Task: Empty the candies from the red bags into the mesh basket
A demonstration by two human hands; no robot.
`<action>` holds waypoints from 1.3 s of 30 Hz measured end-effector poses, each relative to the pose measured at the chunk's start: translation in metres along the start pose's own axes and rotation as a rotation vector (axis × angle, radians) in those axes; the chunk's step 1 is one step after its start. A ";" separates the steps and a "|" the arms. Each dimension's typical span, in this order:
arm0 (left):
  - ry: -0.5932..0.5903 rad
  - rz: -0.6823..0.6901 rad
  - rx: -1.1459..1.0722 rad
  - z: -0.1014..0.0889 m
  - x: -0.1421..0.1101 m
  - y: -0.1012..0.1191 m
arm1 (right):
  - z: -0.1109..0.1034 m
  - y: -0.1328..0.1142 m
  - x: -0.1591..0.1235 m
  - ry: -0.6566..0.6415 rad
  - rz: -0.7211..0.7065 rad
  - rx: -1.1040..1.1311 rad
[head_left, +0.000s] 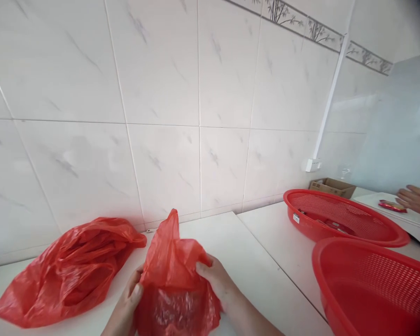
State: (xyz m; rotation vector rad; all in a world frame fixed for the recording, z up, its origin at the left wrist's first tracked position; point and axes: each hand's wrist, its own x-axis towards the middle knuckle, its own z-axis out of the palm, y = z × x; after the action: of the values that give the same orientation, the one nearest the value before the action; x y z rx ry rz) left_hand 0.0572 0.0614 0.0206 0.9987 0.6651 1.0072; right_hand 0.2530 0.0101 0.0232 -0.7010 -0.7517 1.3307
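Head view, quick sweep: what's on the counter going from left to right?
Crumpled red plastic bag → left hand → red plastic bag in both hands → right hand → far red basket, with the near red basket in front → another person's hand.

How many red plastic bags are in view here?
2. One red bag is held between the left hand and right hand; the other bag lies crumpled on the counter, left.

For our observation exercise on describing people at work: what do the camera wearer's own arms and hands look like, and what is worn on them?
Both are bare. The left hand and right hand wear no gloves, and no rings or watch show. The forearms, as far as the picture shows, carry no sleeves. Fingernails look short and unpainted.
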 end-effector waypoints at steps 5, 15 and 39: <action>0.119 0.179 0.206 0.013 -0.002 0.008 | 0.002 0.016 0.004 0.067 0.015 -0.118; 0.001 -0.221 -0.058 0.045 -0.023 -0.001 | -0.004 0.022 0.007 0.077 -0.024 -0.154; 0.078 -0.168 -0.339 0.019 -0.012 0.000 | 0.016 -0.015 -0.018 -0.103 0.293 0.337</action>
State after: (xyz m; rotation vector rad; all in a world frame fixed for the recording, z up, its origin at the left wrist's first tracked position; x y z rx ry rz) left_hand 0.0684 0.0438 0.0290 0.6004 0.6072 0.9749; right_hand 0.2473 -0.0089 0.0433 -0.4857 -0.4985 1.7228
